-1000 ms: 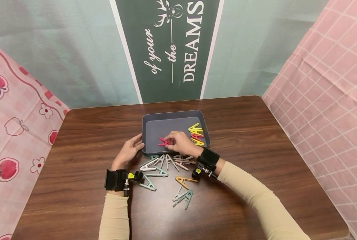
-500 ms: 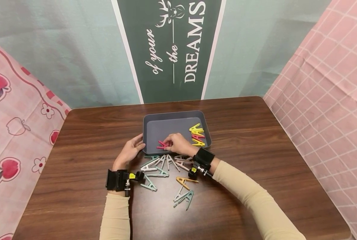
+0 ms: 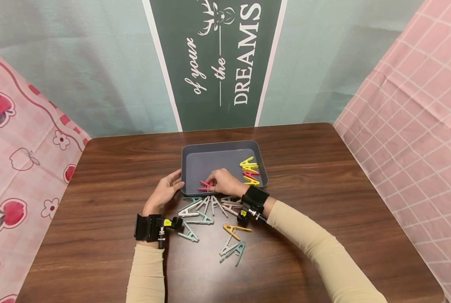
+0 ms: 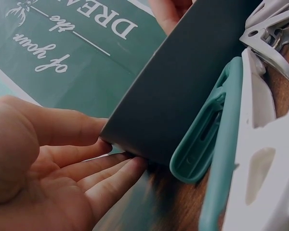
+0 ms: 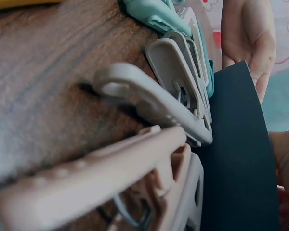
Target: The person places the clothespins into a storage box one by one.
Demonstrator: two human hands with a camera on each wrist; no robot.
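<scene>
A grey rectangular tray [image 3: 202, 160] lies on the table. Inside it, close to the near wall, my right hand [image 3: 225, 183] pinches a red clothespin [image 3: 203, 186] between thumb and fingers; its far end is hidden by them. At the tray's near left corner is my left hand [image 3: 164, 191], its extended thumb and fingers touching the outside of the wall. The left wrist view shows those fingers [image 4: 113, 180] fairly straight against the corner. Along the tray's right side lie yellow clothespins [image 3: 251, 181] with a red clothespin [image 3: 250, 173] among them.
Several white, grey and green clothespins [image 3: 204, 219] lie just in front of the tray, some against its near wall. Closer to me are an orange clothespin [image 3: 236, 229] and a teal clothespin [image 3: 234, 251]. Curtains surround the wooden table [image 3: 305, 160].
My right hand has brought the red clothespin a little left and nearer to me, toward the tray's near wall. My left hand has stayed at the tray's corner.
</scene>
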